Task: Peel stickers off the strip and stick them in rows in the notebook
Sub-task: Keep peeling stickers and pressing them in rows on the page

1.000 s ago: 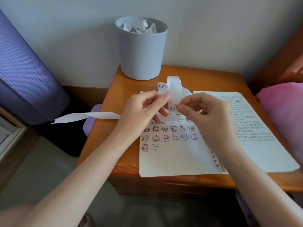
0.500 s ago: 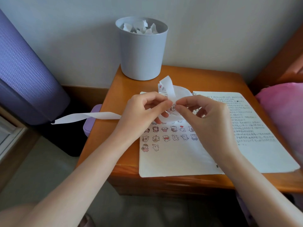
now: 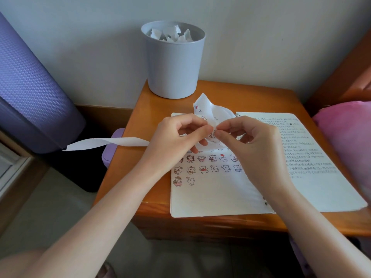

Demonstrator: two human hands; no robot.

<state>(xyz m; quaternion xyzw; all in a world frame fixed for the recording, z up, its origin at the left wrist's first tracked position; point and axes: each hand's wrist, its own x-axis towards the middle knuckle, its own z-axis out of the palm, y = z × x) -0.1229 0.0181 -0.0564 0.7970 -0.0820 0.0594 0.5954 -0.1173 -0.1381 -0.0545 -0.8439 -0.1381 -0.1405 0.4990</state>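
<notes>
An open notebook point(image 3: 210, 199) lies on the wooden table point(image 3: 251, 97). Its left page carries rows of small cartoon stickers point(image 3: 202, 169); its right page is covered in handwriting. Above the left page I hold a white sticker strip point(image 3: 208, 111), curled upward. My left hand point(image 3: 176, 141) pinches the strip from the left. My right hand point(image 3: 247, 145) pinches at it with thumb and forefinger, fingertips almost touching those of the left hand. The strip's peeled tail point(image 3: 106, 143) trails left past the table edge.
A grey bin point(image 3: 173, 63) with crumpled white paper stands at the table's back left. A purple rolled mat point(image 3: 30, 93) leans at the left, and a small purple object point(image 3: 112, 147) sits beside the table. Pink fabric point(image 3: 349, 137) lies at the right.
The strip's upper loop has folded down and twisted into a pointed flap. Both hands have drawn closer together, fingertips now meeting on the strip.
</notes>
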